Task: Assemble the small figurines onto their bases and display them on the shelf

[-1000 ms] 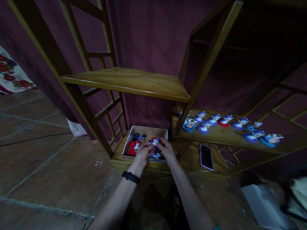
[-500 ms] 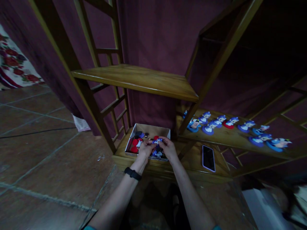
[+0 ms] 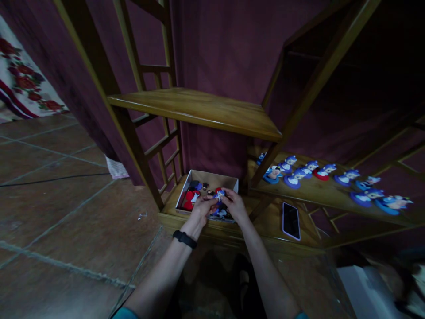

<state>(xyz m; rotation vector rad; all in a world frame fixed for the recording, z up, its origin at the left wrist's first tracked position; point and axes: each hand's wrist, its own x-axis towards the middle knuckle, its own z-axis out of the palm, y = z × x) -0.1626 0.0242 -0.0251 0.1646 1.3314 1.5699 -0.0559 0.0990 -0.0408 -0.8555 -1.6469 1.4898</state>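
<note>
Both hands are over a shallow open cardboard box [image 3: 221, 180] on the low wooden shelf. Between them is a small figurine [image 3: 219, 194] with a purple-blue top and a pale body. My left hand [image 3: 203, 208], with a black band on the wrist, is closed on its lower left side. My right hand [image 3: 234, 204] pinches it from the right with bent fingers. Inside the box lie red round pieces [image 3: 190, 200], dark blue discs [image 3: 195, 185] and several small figure parts; those under my hands are partly hidden.
Several finished-looking figurines on round bases, such as one on a red base [image 3: 324, 172], stand on the right shelf [image 3: 318, 188]. A phone [image 3: 291, 220] lies below them. A wooden shelf board [image 3: 199, 108] overhangs the box, with posts on both sides.
The camera view has shifted slightly, so the scene sits a little further right. Both hands still hold the figurine over the box, and it now shows more clearly between the fingers.
</note>
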